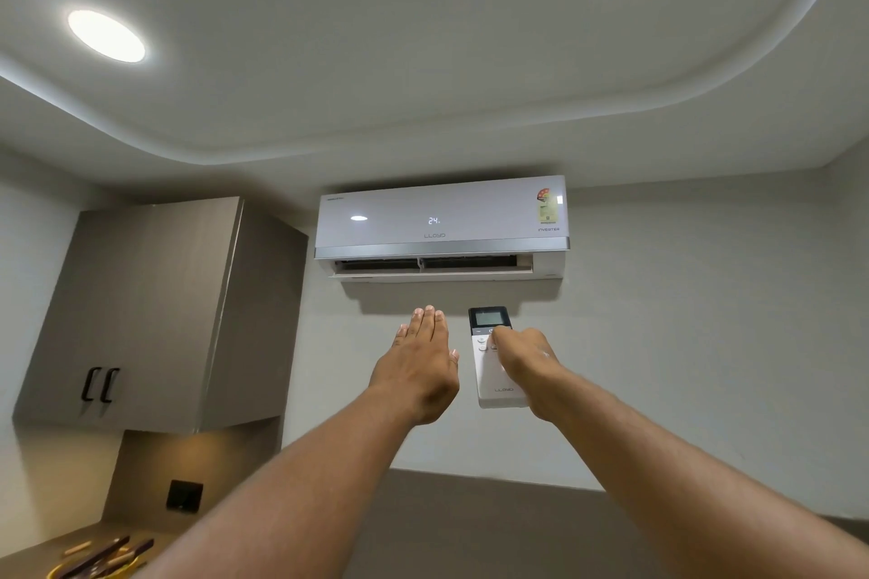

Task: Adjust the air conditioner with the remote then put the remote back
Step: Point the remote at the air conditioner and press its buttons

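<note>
A white wall-mounted air conditioner (442,228) hangs high on the wall ahead, its front showing "24" and its lower flap open. My right hand (524,360) holds a white remote (491,378) with a dark screen end, raised and pointing up at the unit; my thumb rests on the buttons just below the screen. My left hand (421,364) is stretched out flat beside the remote, palm away, fingers together, holding nothing, just below the unit.
A grey wall cabinet (155,310) with two black handles hangs at the left. Below it, a counter corner carries a yellow holder with dark-handled utensils (101,557). A black wall socket (184,495) sits under the cabinet. Round ceiling lights (106,35) glow above.
</note>
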`<state>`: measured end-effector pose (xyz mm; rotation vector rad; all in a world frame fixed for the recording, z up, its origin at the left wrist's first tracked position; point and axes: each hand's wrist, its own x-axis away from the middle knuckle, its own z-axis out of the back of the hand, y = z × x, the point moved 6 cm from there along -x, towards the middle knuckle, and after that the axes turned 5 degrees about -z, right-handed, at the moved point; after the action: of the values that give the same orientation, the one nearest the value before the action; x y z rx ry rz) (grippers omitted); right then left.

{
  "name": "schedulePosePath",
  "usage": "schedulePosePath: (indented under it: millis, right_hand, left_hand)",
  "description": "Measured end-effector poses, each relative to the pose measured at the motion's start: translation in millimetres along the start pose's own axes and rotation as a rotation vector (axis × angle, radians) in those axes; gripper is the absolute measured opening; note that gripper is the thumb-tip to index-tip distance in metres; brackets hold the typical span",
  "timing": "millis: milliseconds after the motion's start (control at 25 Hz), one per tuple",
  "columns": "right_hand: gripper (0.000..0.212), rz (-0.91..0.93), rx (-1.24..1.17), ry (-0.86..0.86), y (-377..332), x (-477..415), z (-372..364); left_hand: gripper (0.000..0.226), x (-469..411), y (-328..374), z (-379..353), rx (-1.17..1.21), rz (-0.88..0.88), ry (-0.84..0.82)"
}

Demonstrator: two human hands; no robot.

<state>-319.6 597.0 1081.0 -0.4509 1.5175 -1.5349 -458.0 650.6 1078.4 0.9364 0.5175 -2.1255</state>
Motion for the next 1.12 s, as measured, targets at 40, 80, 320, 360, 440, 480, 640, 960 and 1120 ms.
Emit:
schedulePosePath:
  millis: [40,80,320,360,440,480,640,960,1120]
  right_hand:
    - [0.015,-0.001,-0.004,0.001,-0.1,0.2,-0.1]
    - [0.016,-0.002,-0.006,0.002,-0.5,0.2,-0.4]
    - [0.019,-0.022,-0.023,-0.002,-2.0,3.6,-4.6]
    - [0.018,-0.025,-0.025,-0.007,-2.6,4.5,-6.1]
    - [0.023,-0.022,-0.029,-0.018,-3.3,5.5,-9.1]
    - [0.028,-0.016,-0.030,-0.019,-3.3,5.7,-10.3]
    - [0.044,0.049,0.026,0.024,-2.8,8.2,-11.9]
    - [0.046,0.084,0.086,0.187,12.0,13.8,40.6]
    - [0.046,0.071,0.109,0.328,31.5,21.2,123.5]
  left_hand:
    - [0.061,0.4,-1.5,0.5,-0.002,0.003,-0.001]
    - [0.061,0.8,-3.0,1.2,-0.005,0.006,-0.002]
    - [0.061,5.0,-8.2,4.3,0.000,0.011,-0.008]
    - [0.061,5.9,-8.8,4.9,0.002,0.012,-0.009]
    - [0.061,7.5,-8.9,5.8,0.007,0.016,-0.011]
    - [0.061,8.6,-8.6,6.4,0.007,0.015,-0.012]
    - [0.061,12.9,-6.9,7.7,0.006,0.011,-0.012]
    - [0.061,6.5,31.8,-10.0,0.138,-0.019,-0.011]
    - [0.061,-5.7,112.0,-32.7,0.271,-0.093,-0.019]
